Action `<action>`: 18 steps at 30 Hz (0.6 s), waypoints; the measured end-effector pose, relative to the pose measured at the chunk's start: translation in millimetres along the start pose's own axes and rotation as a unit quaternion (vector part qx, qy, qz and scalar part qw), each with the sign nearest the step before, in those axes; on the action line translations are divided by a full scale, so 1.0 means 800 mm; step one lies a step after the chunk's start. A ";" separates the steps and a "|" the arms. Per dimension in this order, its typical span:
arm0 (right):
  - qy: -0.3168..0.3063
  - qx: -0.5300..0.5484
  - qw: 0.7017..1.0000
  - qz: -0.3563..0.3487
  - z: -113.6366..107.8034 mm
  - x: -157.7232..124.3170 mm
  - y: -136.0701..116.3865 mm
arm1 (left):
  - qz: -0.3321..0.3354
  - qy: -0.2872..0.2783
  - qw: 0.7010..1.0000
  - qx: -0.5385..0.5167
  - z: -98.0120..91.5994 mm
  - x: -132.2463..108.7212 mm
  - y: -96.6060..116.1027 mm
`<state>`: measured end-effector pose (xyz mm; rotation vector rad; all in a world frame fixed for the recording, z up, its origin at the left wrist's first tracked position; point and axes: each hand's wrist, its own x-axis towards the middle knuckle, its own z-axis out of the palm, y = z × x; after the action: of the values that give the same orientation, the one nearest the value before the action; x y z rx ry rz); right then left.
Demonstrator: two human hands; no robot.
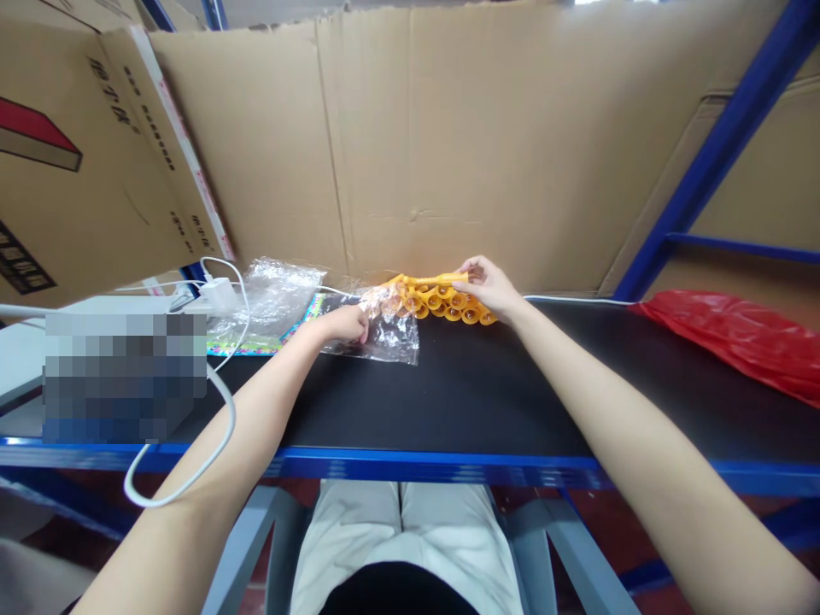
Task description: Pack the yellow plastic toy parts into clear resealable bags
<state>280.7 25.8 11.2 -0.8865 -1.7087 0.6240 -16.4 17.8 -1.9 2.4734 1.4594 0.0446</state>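
A cluster of small yellow-orange plastic pieces lies at the back of the black table, partly inside a clear plastic bag. My left hand is closed on the bag's edge and presses it to the table. My right hand pinches a long yellow piece just above the cluster.
A second crumpled clear bag rests on a colourful card at the left. A white charger and its cable trail off the table edge. A red plastic bag lies at the right. Cardboard walls stand behind.
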 end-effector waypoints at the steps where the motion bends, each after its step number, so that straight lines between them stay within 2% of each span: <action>1: -0.026 0.026 0.999 0.015 0.002 -0.002 -0.004 | -0.012 -0.007 1.000 0.001 -0.001 -0.001 0.000; 7: -0.132 0.069 0.987 0.054 0.009 -0.012 -0.029 | -0.078 0.003 0.996 -0.050 0.003 -0.004 0.008; 11: -0.159 0.089 0.981 0.067 0.008 -0.015 -0.043 | -0.108 0.016 0.993 -0.048 0.005 -0.004 0.014; 15: -0.150 0.118 0.979 0.074 0.008 -0.018 -0.056 | -0.086 0.050 0.995 0.003 0.008 -0.005 0.020; 18: -0.182 0.077 0.978 0.069 0.008 -0.019 -0.055 | -0.055 0.099 0.992 0.052 0.008 -0.009 0.029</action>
<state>265.7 -12.4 34.4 -0.8196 -1.9000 1.0506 1.0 -0.7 -1.1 2.5253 1.7183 0.2035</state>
